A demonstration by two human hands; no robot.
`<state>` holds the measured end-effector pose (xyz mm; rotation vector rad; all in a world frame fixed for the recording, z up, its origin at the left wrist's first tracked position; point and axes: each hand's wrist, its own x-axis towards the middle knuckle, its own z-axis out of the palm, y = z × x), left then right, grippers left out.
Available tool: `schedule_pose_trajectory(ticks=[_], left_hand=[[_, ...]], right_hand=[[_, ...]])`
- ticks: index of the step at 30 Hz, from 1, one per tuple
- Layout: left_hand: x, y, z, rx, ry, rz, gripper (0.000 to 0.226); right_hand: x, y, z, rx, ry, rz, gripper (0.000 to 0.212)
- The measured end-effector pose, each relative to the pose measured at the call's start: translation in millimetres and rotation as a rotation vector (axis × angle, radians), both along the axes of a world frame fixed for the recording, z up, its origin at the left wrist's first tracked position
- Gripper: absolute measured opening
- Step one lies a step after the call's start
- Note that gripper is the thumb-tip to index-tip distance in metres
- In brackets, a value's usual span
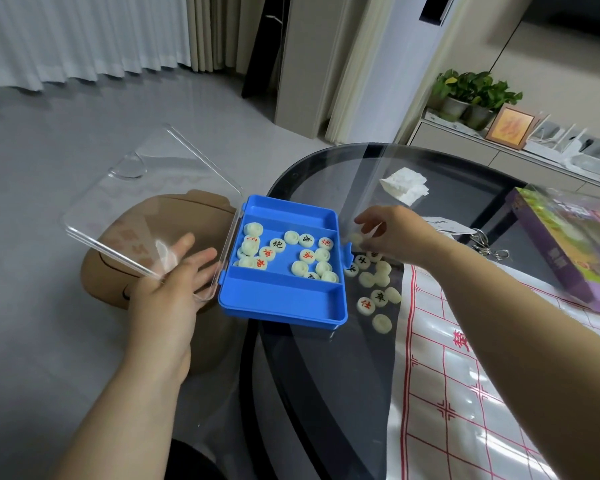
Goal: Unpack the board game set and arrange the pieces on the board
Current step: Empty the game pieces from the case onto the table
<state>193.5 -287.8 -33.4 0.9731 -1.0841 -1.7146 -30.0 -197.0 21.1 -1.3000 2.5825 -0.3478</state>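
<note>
A blue plastic case (pixel 284 303) stands open at the left edge of the dark glass table (pixel 312 393). Several cream round pieces (pixel 302 254) with red or black characters lie in its middle compartment. Its clear lid (pixel 136 188) hangs open to the left, and my left hand (pixel 177 282) holds the lid's near edge with fingers straight under it. My right hand (pixel 388 233) hovers just right of the case and pinches a cream piece (pixel 355 239). More loose pieces (pixel 374 289) lie on the glass between the case and the white plastic board sheet (pixel 465 393) with red grid lines.
A purple game box (pixel 568 244) lies at the right table edge. A folded white tissue (pixel 404 185) and a paper slip (pixel 447 225) with metal rings (pixel 485 249) lie behind my right hand. A brown stool (pixel 174 216) stands under the lid, left of the table.
</note>
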Motion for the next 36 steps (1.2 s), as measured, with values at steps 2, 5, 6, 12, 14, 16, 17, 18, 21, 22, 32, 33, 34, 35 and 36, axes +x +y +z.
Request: schedule_pose_trajectory(ticks=[2, 5, 6, 12, 14, 16, 17, 18, 21, 22, 32, 33, 34, 35, 36], left_hand=[[-0.1, 0.6, 0.7, 0.001, 0.000, 0.000, 0.031], [0.1, 1.7, 1.0, 0.001, -0.004, 0.004, 0.030], [0.1, 2.1, 1.5, 0.004, -0.002, 0.004, 0.030], [0.4, 2.0, 2.3, 0.002, -0.002, 0.000, 0.025], [0.8, 1.7, 2.1, 0.001, -0.004, -0.003, 0.025], [1.1, 1.0, 1.9, 0.002, -0.002, -0.009, 0.025], [1.1, 0.9, 2.1, 0.002, -0.001, -0.009, 0.025], [0.9, 1.1, 2.6, 0.003, -0.001, -0.007, 0.026], [-0.6, 3.3, 5.1, 0.010, 0.007, 0.011, 0.030], [-1.1, 4.3, 6.3, 0.013, 0.007, 0.017, 0.031], [-0.8, 5.1, 7.5, 0.030, 0.024, 0.012, 0.033], [-0.8, 4.7, 7.2, 0.033, 0.023, 0.012, 0.033], [-0.8, 4.5, 7.2, 0.034, 0.021, 0.011, 0.033], [-0.8, 4.0, 6.5, 0.035, 0.020, 0.012, 0.032], [-0.8, 3.6, 6.1, 0.035, 0.019, 0.014, 0.032]], right_hand=[[0.5, 0.4, 3.5, -0.022, 0.012, 0.012, 0.036], [6.7, -2.7, 3.8, 0.014, 0.049, 0.042, 0.034], [9.6, -4.2, 2.3, 0.033, 0.072, 0.051, 0.035], [18.5, -11.3, -7.7, 0.045, 0.081, 0.050, 0.038], [16.0, -10.1, -5.3, 0.034, 0.095, 0.038, 0.037], [14.6, -8.4, 2.9, -0.052, 0.131, 0.031, 0.035], [16.4, -8.3, 9.6, -0.118, 0.140, 0.034, 0.033], [20.7, -8.7, 17.2, -0.177, 0.131, 0.055, 0.030], [42.4, -14.5, 34.1, -0.089, 0.051, 0.237, 0.027], [49.8, -17.9, 33.9, 0.028, 0.062, 0.294, 0.029], [68.2, -38.5, 10.0, 0.333, 0.180, 0.355, 0.047], [69.5, -38.9, 9.4, 0.316, 0.153, 0.360, 0.044], [70.5, -39.1, 8.4, 0.298, 0.128, 0.366, 0.042], [71.4, -39.6, 7.1, 0.281, 0.108, 0.370, 0.040], [72.2, -40.0, 6.0, 0.265, 0.090, 0.372, 0.038]])
